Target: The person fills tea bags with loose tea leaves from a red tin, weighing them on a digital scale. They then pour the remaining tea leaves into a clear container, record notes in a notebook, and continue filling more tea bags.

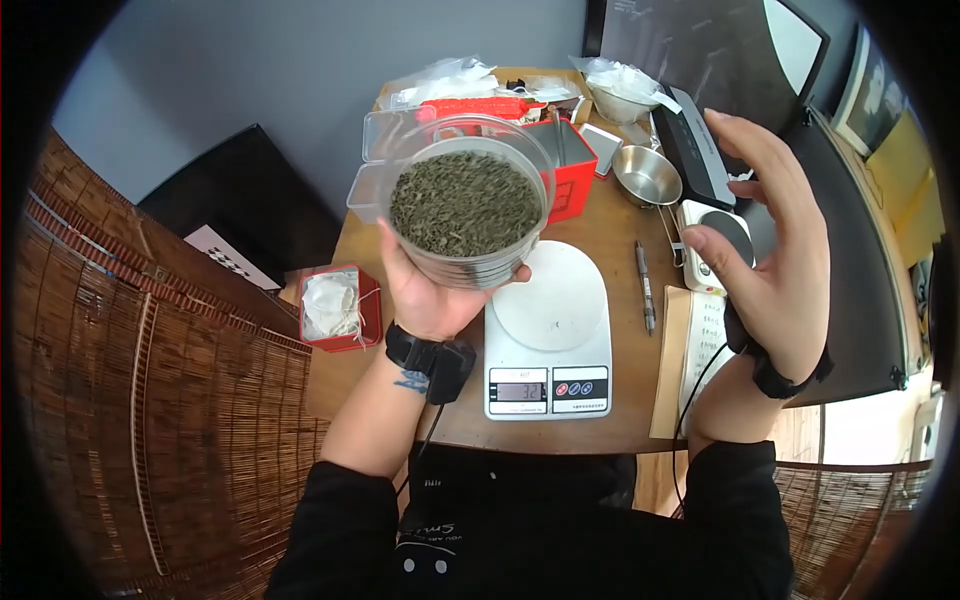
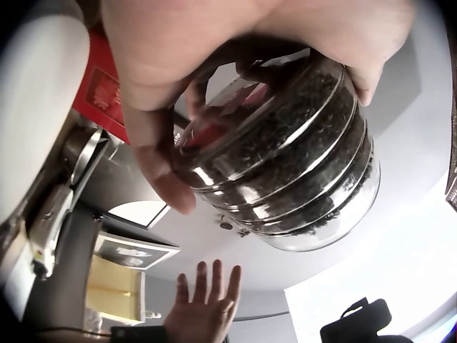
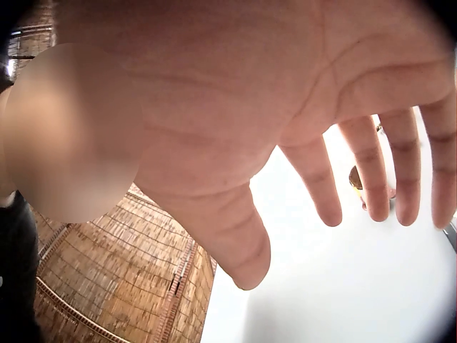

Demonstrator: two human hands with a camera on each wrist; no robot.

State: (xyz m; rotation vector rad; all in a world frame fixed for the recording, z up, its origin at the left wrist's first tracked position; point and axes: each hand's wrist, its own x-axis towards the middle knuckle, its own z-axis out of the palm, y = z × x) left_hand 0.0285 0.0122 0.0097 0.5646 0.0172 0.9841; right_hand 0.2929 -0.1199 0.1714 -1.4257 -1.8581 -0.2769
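Observation:
My left hand (image 1: pixel 435 305) holds up a clear, ribbed plastic jar (image 1: pixel 460 268) from below, its mouth tipped toward me. Dark dried tea leaves (image 1: pixel 465 205) show through the open top. In the left wrist view the fingers and thumb curl round the lower part of the jar (image 2: pixel 293 171). Beneath and to the right of the jar, a white kitchen scale (image 1: pixel 555 310) stands on the table with its display lit. My right hand (image 1: pixel 785 240) is raised at the right, fingers spread and holding nothing. The right wrist view shows its bare palm (image 3: pixel 235 107).
Right of the scale lie a pen (image 1: pixel 645 290) and a handwritten sheet (image 1: pixel 704 330). Behind are a steel pan (image 1: pixel 648 176), a small white device (image 1: pixel 700 275) and a red box (image 1: pixel 570 195). At the left, a red box holds white pouches (image 1: pixel 330 303). Woven blinds (image 1: pixel 220 430) hang alongside.

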